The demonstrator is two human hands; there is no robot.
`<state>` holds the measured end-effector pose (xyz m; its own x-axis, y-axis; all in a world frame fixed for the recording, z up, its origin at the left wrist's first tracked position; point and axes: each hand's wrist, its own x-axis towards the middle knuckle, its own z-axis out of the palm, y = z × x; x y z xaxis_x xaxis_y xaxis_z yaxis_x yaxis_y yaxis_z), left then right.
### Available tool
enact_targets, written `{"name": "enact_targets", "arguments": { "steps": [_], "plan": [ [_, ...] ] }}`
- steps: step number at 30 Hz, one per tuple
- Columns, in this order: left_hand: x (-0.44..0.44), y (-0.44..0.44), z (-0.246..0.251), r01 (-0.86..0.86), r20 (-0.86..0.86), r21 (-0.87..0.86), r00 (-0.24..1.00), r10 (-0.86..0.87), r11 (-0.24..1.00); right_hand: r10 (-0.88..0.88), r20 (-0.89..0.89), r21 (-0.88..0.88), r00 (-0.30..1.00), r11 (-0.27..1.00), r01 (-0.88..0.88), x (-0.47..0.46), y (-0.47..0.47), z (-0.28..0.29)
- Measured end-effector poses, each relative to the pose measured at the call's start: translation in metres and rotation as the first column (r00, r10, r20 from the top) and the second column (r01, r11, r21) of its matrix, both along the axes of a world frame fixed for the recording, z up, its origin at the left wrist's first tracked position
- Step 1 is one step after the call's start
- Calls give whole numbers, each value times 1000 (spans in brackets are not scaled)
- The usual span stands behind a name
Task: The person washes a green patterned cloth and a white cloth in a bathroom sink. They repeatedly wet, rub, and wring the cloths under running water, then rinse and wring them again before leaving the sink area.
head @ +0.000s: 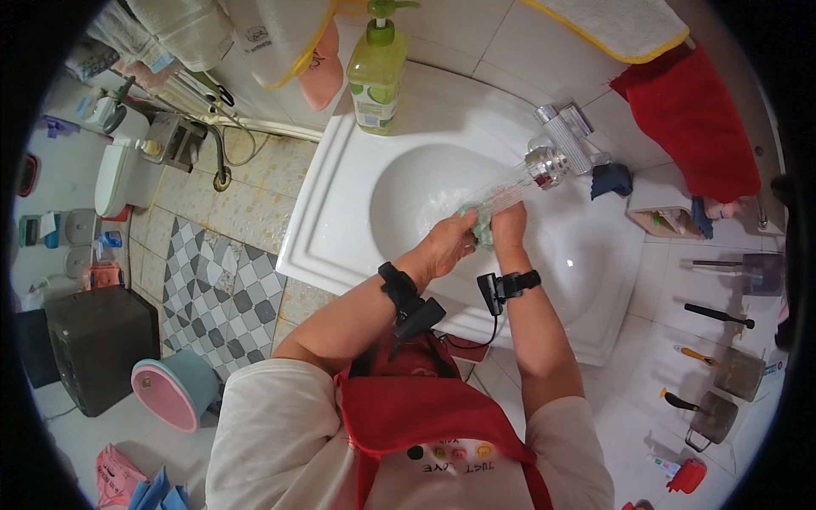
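Note:
Over the white ceramic washbasin (pixel 405 175), my left hand (pixel 448 241) and my right hand (pixel 509 223) are close together, both gripping a wet, pale green cloth or mesh scrubber (pixel 484 233). Its exact kind is hard to tell, as my fingers cover much of it. Water sprays from the chrome tap (pixel 549 167) onto the cloth and my hands, then splashes in the bowl. Each wrist wears a black strap with a small device.
A green pump bottle (pixel 377 80) stands on the basin's back left corner. A dark blue cloth (pixel 611 180) lies beside the tap. A red cloth (pixel 692 127) hangs at right, near wall-mounted cups with brushes (pixel 713 417). At left are a pink-and-blue bucket (pixel 169 392) and a patterned mat (pixel 220 287).

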<state>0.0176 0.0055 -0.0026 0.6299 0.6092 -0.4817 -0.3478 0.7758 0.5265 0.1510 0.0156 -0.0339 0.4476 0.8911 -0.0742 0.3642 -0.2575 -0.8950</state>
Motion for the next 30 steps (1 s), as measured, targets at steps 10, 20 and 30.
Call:
{"name": "enact_targets", "arguments": {
  "steps": [10, 20, 30],
  "plan": [
    [-20, 30, -16, -193, 356, -141, 905, 232, 971, 535, 356, 176, 766, 767, -617, -27, -52, 44],
    [-13, 24, 11, -275, 407, -241, 842, 354, 931, 8, -877, -70, 480, 987, -145, -6, -27, 25],
    [-13, 32, -16, -361, -5, -145, 931, 364, 921, 148, -714, 137, 684, 988, -70, -27, -23, 29]
  ]
}}
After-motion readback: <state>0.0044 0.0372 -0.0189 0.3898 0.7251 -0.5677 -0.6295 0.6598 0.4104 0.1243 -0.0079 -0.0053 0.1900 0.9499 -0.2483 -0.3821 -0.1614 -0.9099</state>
